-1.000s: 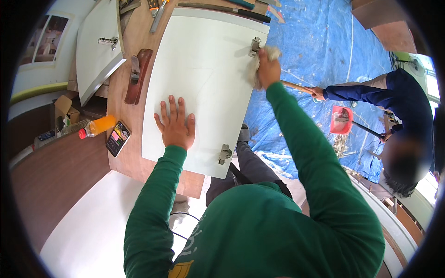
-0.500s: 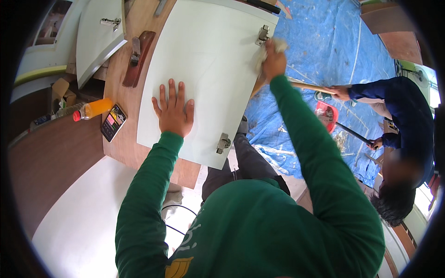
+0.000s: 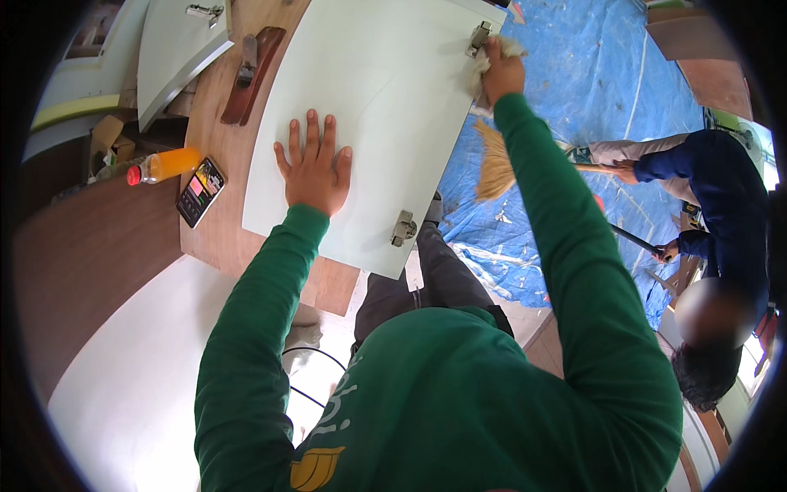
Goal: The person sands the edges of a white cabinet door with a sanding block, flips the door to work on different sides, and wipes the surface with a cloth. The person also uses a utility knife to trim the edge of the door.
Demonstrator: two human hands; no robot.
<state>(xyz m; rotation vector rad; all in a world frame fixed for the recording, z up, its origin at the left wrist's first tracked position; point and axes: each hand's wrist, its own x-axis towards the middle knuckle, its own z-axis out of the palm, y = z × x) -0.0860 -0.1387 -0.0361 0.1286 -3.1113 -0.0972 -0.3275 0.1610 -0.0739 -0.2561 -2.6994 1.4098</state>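
A white cabinet door panel (image 3: pixel 361 131) lies flat on a wooden workbench (image 3: pixel 328 287). My left hand (image 3: pixel 316 170) rests on the panel, palm down with fingers spread. At the panel's right edge my right hand (image 3: pixel 503 80) grips a pale, crumpled cloth (image 3: pixel 512 47), close to the far metal hinge (image 3: pixel 480 38). A second metal hinge (image 3: pixel 403 229) sits at the panel's near right corner.
On the bench's left lie a wooden hand plane (image 3: pixel 252 78), a phone (image 3: pixel 202 193) and a bottle of orange drink (image 3: pixel 168 166). Another white panel (image 3: pixel 176 61) leans beyond. To the right, a co-worker (image 3: pixel 713 189) holds a straw broom (image 3: pixel 496 164) over a blue tarp (image 3: pixel 574 74).
The broom head has come into sight beside my right forearm, while the red dustpan is now mostly hidden behind it. My right hand stays at the panel's edge with the cloth.
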